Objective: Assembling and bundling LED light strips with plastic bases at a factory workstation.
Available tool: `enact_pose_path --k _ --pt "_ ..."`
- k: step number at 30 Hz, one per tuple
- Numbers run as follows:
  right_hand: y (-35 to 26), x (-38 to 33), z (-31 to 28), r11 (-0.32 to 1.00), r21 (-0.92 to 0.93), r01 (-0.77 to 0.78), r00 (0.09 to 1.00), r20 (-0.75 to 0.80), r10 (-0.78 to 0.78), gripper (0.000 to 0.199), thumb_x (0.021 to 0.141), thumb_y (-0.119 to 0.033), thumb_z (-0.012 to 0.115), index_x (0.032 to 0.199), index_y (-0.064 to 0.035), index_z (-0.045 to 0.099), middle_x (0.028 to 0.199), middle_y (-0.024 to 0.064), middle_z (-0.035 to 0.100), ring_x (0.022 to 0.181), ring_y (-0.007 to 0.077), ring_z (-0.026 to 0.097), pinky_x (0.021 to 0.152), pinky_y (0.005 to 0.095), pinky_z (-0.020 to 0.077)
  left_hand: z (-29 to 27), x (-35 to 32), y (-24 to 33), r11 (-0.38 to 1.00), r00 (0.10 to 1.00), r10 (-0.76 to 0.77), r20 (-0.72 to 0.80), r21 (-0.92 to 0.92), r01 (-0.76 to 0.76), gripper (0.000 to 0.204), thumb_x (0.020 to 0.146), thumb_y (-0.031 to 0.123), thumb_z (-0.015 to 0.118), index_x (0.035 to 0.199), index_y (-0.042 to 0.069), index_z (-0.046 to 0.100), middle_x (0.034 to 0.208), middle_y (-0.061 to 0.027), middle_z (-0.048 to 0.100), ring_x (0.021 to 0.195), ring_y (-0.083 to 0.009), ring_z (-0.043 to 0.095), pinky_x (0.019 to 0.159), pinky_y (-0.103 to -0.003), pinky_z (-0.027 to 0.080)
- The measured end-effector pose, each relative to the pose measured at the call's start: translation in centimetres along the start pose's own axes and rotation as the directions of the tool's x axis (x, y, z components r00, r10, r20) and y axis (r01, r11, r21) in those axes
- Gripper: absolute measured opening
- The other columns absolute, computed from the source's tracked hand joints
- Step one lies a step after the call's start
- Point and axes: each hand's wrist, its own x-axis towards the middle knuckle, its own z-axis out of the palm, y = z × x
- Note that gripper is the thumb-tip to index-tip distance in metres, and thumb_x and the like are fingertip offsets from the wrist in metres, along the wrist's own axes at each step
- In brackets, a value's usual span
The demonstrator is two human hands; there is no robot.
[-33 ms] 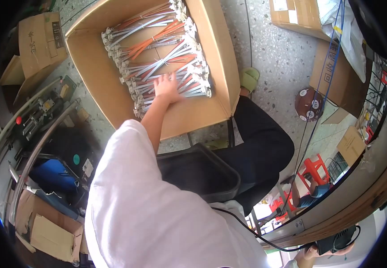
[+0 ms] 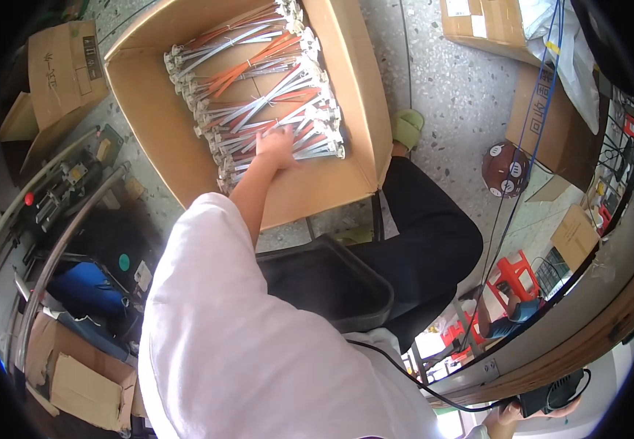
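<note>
Bundles of white and orange cable assemblies [image 2: 258, 95] lie stacked in rows inside a large open cardboard box [image 2: 149, 132] on the speckled floor, at the far side of the scene. The left hand [image 2: 277, 146] reaches into the box and rests on the nearest bundles, at the near right end of the stack; its fingers are spread flat over the cables and are not closed around any of them. The arm runs back from the hand to a white sleeve [image 2: 244, 329] that fills the near part of the view.

The right hand [image 2: 511, 418] shows only at the near right edge, low in the picture, touching a small dark device [image 2: 555, 395] with a black cord; whether its fingers grip it cannot be told.

Just near the box stands a dark plastic bin [image 2: 324, 282], and beside it to the right a leg in black trousers [image 2: 427, 234] ends in a green slipper [image 2: 407, 128] set against the box's right wall. To the left are smaller cardboard boxes [image 2: 61, 69] and a metal machine [image 2: 54, 197] with a red knob. On the far right lie more cartons [image 2: 544, 110], and a red plastic stool [image 2: 511, 274] stands further near.
</note>
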Motion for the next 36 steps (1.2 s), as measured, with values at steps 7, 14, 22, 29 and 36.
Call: enact_pose_path --k 7,14,22,29,36 --pt "0.1 -0.1 -0.8 1.0 -0.019 -0.008 1.0 -0.006 0.008 0.111 0.078 -0.067 0.064 0.149 0.0003 0.012 0.147 0.0287 0.028 0.135 0.0397 0.035 0.112 0.0502 0.0276 4.5 3.2 2.4 0.981 0.991 -0.075 -0.113 -0.185 0.053 0.048 0.081 0.014 0.063 0.123 0.009 0.041 0.099 -0.0209 0.069 0.093 -0.0384 0.069 0.08 -0.049 0.055" --pt "0.1 -0.7 -2.1 0.999 -0.032 -0.03 1.0 0.005 0.03 0.111 0.078 -0.066 0.064 0.149 0.0003 0.012 0.147 0.0288 0.029 0.135 0.0401 0.035 0.112 0.0503 0.0275 4.8 1.2 3.4 0.949 0.961 0.112 -0.254 -0.26 -0.18 0.047 0.076 0.017 0.066 0.116 0.009 0.044 0.096 -0.0242 0.065 0.087 -0.044 0.065 0.076 -0.053 0.053" --pt "0.4 -0.5 -3.3 0.999 -0.035 -0.038 0.999 0.009 0.038 0.111 0.078 -0.066 0.064 0.149 0.0003 0.012 0.147 0.029 0.029 0.135 0.0405 0.035 0.112 0.0505 0.0274 8.2 3.5 4.4 0.985 0.935 0.172 -0.309 0.07 -0.159 0.039 0.084 0.011 0.055 0.122 0.01 0.048 0.118 -0.0165 0.057 0.107 -0.0328 0.059 0.085 -0.044 0.049" --pt "1.1 -1.9 -4.5 0.997 -0.016 -0.077 0.997 -0.034 0.076 0.111 0.078 -0.066 0.064 0.149 0.0003 0.012 0.147 0.0291 0.029 0.135 0.0409 0.035 0.112 0.0506 0.0273 6.0 2.0 4.3 0.987 0.965 0.147 -0.216 0.096 -0.128 0.058 0.077 0.023 0.069 0.128 0.01 0.044 0.129 -0.014 0.05 0.121 -0.0301 0.049 0.096 -0.046 0.044" --pt "-0.1 -0.2 -2.6 0.936 0.306 0.172 0.982 0.027 -0.189 0.107 0.075 -0.044 0.074 0.149 0.0041 0.013 0.148 0.0288 0.031 0.135 0.0416 0.038 0.112 0.0489 0.0308 5.5 -0.2 1.5 0.965 0.955 0.207 -0.213 -0.118 -0.235 0.102 0.07 0.041 0.079 0.149 0.007 0.025 0.132 -0.0239 0.051 0.126 -0.0391 0.048 0.101 -0.047 0.045"
